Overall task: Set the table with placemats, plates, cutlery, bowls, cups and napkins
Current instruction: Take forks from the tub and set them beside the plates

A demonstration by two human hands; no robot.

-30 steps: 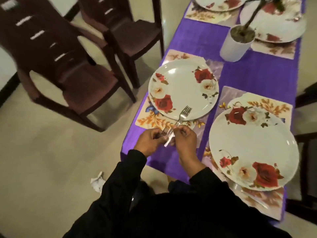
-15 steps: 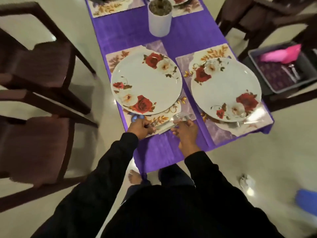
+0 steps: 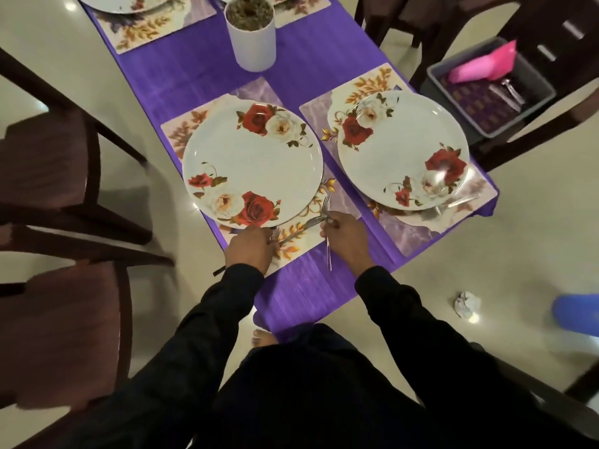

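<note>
Both arms, in dark long sleeves, extend forward from the lower edge of the view, forearms converging slightly. The left hand is seen knuckles up with fingers curled in a grip, a dark end projecting behind the wrist. The right hand is likewise back-up, its fingers pinching a thin metal handle.
</note>
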